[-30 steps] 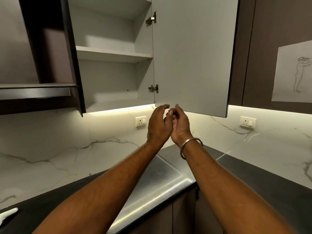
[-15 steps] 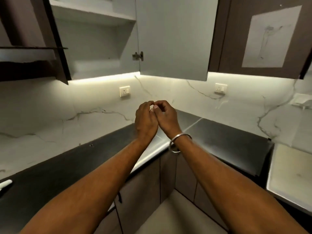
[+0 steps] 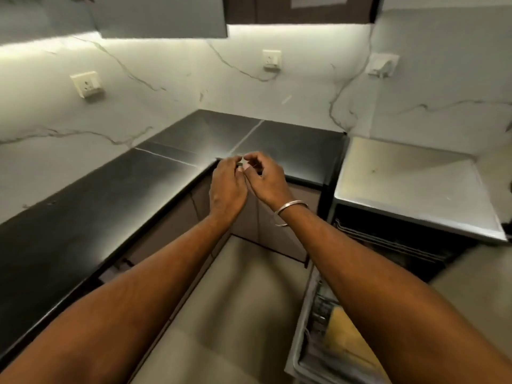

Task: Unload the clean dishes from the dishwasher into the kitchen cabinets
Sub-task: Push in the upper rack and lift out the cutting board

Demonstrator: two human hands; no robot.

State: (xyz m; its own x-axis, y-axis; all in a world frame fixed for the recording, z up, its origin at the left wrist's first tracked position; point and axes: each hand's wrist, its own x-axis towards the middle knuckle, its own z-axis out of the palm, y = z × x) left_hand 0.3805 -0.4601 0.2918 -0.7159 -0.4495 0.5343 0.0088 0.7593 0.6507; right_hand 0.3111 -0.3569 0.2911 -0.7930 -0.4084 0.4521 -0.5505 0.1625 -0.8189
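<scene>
- No dish is being carried. The left hand and the right hand are held together above the inner corner of the dark countertop, with fingers curled and fingertips pressed against one another.
- A small pale speck is seen where the fingertips meet. Whether it is something pinched or only a nail cannot be told.
- The dishes are to be looked for in the dishwasher, which stands open just beside the right end of the countertop. Its lower rack is drawn out over the floor, beneath the right forearm.
- A yellowish item and blurred wirework can be made out in that rack, so the unloading is judged unfinished. How much remains cannot be counted.
- A grey cabinet door is seen open above the back edge of the countertop. The shelves behind it are out of view, so what has been put away cannot be judged.
- Wall sockets are set in the marbled wall behind the countertop, a pale steel top lies over the dishwasher, and a metal bangle is worn on the right wrist.
- The drawn-out rack is judged to narrow the standing room on the right. The open door hangs over the countertop and would have to be minded when dishes are lifted.
</scene>
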